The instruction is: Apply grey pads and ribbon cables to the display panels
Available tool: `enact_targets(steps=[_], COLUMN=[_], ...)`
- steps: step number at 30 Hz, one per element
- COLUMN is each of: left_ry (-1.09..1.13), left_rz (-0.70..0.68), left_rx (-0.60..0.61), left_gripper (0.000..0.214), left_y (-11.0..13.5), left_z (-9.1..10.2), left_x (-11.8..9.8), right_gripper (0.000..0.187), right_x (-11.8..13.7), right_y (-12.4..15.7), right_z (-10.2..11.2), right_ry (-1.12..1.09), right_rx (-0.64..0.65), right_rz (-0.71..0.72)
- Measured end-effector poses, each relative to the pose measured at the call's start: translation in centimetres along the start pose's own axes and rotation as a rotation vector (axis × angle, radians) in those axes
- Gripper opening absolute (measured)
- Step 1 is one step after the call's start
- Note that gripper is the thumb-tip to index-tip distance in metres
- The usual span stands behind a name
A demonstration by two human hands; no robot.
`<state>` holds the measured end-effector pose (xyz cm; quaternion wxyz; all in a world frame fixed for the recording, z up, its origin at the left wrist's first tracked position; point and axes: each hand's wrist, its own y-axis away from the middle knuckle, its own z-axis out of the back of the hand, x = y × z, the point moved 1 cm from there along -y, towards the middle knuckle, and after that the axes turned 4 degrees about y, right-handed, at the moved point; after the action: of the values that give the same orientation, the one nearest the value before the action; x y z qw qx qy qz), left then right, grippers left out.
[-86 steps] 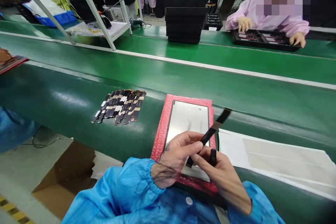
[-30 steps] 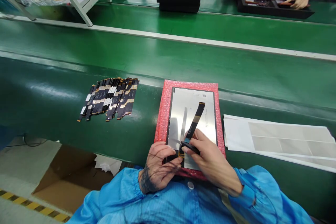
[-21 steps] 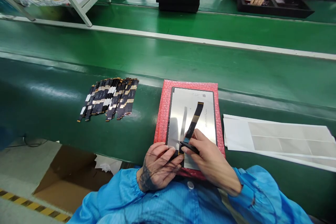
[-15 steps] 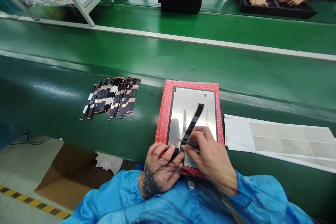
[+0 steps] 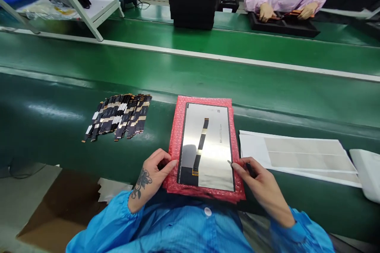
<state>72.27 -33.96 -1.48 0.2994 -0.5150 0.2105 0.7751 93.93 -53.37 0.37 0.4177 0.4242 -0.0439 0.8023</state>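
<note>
A silver display panel (image 5: 213, 154) lies face down on a red bubble-wrap pad (image 5: 175, 134) at the near edge of the green bench. A black and gold flex cable (image 5: 200, 145) lies flat along the panel's middle. My left hand (image 5: 152, 170) grips the pad's lower left edge with curled fingers. My right hand (image 5: 259, 178) rests at the pad's lower right edge, its fingers closed round a small black tool (image 5: 251, 170) while a fingertip touches the pad.
A fanned pile of several flex cables (image 5: 118, 116) lies left of the pad. White sheets (image 5: 297, 153) and a white object (image 5: 366, 172) lie to the right. Beyond the conveyor a co-worker's hands (image 5: 267, 11) work over a black tray (image 5: 285, 27), beside stacked black trays (image 5: 192, 4). A cardboard box (image 5: 56, 205) sits below.
Both hands have left the flex cable, which now lies flat on the panel. They moved apart to the pad's left and right edges. The view shifted slightly.
</note>
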Motion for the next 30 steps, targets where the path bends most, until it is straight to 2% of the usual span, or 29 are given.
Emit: enact_targets(steps=[4,5,9,11,13,14,16,18,20,22,24,26,30], left_ry=[0.096,0.192,0.671,0.813,0.853,0.842,0.785,0.733,0.698,0.694,0.695,0.662,0.576], left_rz=[-0.019,0.030,0.408,0.387,0.215,0.143,0.124,0.251,0.408,0.475,0.455,0.412,0.349], left_rx=[-0.002,0.002,0.065,0.098,0.092,0.066,-0.022,-0.130,-0.220,-0.276,-0.298,-0.310,-0.332], left_gripper=[0.032,0.033,0.033,0.047,0.072,0.076,0.060,0.039,0.043,0.049,0.054,0.049,0.022], left_y=[-0.8,-1.0,-1.3,-1.0,-0.2,0.2,1.1,1.2,0.2,-2.3,-6.3,-11.4,-22.3], left_z=[0.2,0.3,1.1,1.6,1.8,1.8,1.5,1.3,1.6,2.3,3.4,4.6,6.8], left_x=[-1.3,-1.7,-2.3,-1.9,-1.1,-0.6,0.1,-0.1,-1.0,-2.3,-3.4,-4.1,-4.7], right_gripper=[0.043,0.043,0.041,0.040,0.037,0.035,0.026,0.016,0.018,0.019,0.016,0.018,0.037], right_x=[0.8,1.0,1.9,2.7,3.7,4.2,5.3,5.9,6.1,5.6,4.2,2.0,-4.4], right_y=[0.0,0.1,1.1,1.5,1.8,1.9,2.3,2.6,2.8,2.6,1.9,1.0,0.1], right_z=[-0.1,-0.1,-1.0,-2.0,-3.3,-3.9,-4.9,-5.3,-4.9,-3.8,-2.3,-0.8,1.7], right_ry=[-0.029,-0.040,-0.167,-0.225,-0.236,-0.225,-0.188,-0.164,-0.185,-0.232,-0.280,-0.312,-0.347], right_rx=[0.028,0.034,0.069,0.116,0.184,0.219,0.262,0.274,0.289,0.279,0.170,-0.005,-0.224], right_rz=[0.037,0.047,0.059,0.057,0.090,0.124,0.217,0.323,0.401,0.415,0.355,0.236,-0.088])
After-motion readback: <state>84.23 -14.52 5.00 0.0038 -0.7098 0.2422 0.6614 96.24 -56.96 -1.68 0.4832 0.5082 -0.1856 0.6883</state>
